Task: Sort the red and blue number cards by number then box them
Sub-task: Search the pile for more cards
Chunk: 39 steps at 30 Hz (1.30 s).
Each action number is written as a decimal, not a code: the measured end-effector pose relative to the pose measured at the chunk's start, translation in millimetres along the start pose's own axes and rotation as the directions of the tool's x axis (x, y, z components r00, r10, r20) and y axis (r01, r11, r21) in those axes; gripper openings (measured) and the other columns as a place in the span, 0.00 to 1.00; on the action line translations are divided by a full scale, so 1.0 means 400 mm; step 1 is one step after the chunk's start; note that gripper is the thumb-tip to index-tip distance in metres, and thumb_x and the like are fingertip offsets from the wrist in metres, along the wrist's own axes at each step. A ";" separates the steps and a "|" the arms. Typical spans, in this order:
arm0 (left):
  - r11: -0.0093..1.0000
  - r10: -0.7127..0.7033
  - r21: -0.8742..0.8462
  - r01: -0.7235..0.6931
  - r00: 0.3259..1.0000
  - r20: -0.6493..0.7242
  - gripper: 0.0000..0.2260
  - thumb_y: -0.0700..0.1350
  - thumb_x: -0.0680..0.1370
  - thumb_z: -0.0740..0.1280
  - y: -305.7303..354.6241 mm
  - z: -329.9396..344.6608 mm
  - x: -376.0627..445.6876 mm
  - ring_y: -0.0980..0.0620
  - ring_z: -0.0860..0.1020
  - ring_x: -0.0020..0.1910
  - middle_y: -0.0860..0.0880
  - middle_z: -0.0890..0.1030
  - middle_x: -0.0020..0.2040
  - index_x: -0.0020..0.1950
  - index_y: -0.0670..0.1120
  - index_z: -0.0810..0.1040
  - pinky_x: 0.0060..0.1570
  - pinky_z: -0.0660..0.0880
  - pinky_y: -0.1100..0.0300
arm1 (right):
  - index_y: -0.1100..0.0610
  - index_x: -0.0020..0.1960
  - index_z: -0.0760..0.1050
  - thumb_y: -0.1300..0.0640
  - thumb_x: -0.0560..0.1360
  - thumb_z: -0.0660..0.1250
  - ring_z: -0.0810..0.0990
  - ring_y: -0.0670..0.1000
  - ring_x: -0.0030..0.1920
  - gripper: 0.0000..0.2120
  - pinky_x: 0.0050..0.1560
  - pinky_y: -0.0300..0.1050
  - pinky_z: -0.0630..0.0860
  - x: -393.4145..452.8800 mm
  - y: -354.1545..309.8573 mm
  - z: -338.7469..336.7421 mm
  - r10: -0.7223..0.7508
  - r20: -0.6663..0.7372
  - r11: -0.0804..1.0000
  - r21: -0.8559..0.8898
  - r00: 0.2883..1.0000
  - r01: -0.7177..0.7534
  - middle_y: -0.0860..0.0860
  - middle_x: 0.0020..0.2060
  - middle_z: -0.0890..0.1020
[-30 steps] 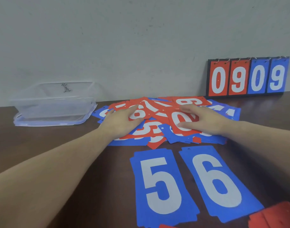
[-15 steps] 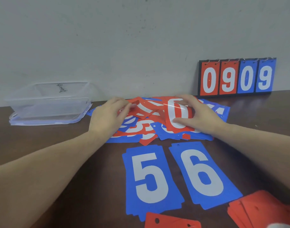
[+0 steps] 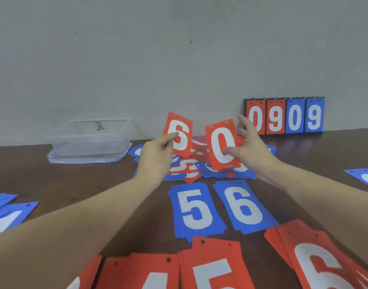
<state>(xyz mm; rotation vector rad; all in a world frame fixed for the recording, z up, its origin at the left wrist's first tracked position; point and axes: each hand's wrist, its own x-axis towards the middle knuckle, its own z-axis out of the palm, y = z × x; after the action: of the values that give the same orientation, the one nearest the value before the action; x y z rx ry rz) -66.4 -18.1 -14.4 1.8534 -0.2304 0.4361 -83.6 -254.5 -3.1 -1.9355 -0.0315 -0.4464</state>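
Observation:
My left hand [image 3: 156, 157] pinches a red 6 card [image 3: 180, 134] and holds it upright above the mixed pile of red and blue cards [image 3: 189, 167]. My right hand [image 3: 248, 149] holds a red 0 card [image 3: 222, 144] upright beside it, thumb on the card's face and fingers behind. In front of the pile lie a blue 5 stack [image 3: 196, 211] and a blue 6 stack [image 3: 244, 207]. Nearest me lie a red 4 stack [image 3: 149, 272], a red 5 stack [image 3: 216, 268] and a red 6 stack [image 3: 316, 261]. The clear plastic box [image 3: 89, 140] stands at the back left.
A flip scoreboard [image 3: 284, 116] reading 0909 leans against the grey wall at the back right. Blue cards [image 3: 10, 213] lie at the left edge and another blue card [image 3: 364, 177] at the right edge. The table top [image 3: 74, 184] is dark brown wood.
Both hands have lifted a red card each off the pile and raised it upright: the 6 in the left, the 0 in the right. The camera has tilted down, so nearer stacks show.

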 end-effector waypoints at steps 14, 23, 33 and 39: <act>0.932 -0.207 -0.310 0.189 0.978 -0.025 0.27 0.27 0.76 0.62 0.097 -0.196 -0.304 0.47 0.84 0.52 0.44 0.84 0.54 0.61 0.58 0.73 0.53 0.82 0.44 | 0.45 0.67 0.75 0.54 0.78 0.70 0.83 0.56 0.57 0.18 0.61 0.59 0.80 -0.309 -0.129 0.029 0.207 0.133 0.975 0.051 0.969 -0.215 0.48 0.59 0.84; 0.931 -0.263 -0.283 0.229 0.961 -0.087 0.12 0.37 0.82 0.65 0.113 -0.354 -0.403 0.57 0.84 0.45 0.52 0.84 0.50 0.49 0.55 0.77 0.39 0.82 0.60 | 0.49 0.57 0.78 0.44 0.83 0.61 0.82 0.52 0.56 0.12 0.59 0.52 0.80 -0.434 -0.237 0.072 0.194 0.109 0.981 0.004 0.975 -0.195 0.47 0.56 0.83; 0.964 -0.245 -0.151 0.217 0.948 -0.204 0.05 0.42 0.82 0.65 0.117 -0.570 -0.454 0.59 0.82 0.46 0.55 0.84 0.50 0.55 0.52 0.78 0.43 0.77 0.63 | 0.54 0.56 0.72 0.67 0.79 0.66 0.86 0.55 0.43 0.11 0.47 0.55 0.85 -0.485 -0.333 0.238 0.185 0.306 0.966 0.116 0.934 -0.230 0.62 0.53 0.84; 0.955 -0.295 -0.095 0.280 0.913 -0.281 0.08 0.41 0.83 0.64 0.074 -0.752 -0.485 0.54 0.84 0.48 0.53 0.84 0.53 0.60 0.51 0.75 0.44 0.81 0.59 | 0.42 0.70 0.63 0.74 0.76 0.67 0.86 0.59 0.50 0.35 0.44 0.57 0.84 -0.504 -0.383 0.427 0.144 0.517 0.946 0.179 0.844 -0.272 0.59 0.53 0.83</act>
<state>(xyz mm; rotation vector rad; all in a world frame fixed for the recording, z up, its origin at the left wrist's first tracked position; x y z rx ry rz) -308.8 245.2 14.0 1.7105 0.2297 0.4861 -255.5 -2.6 11.1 -1.7341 -0.1995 0.2104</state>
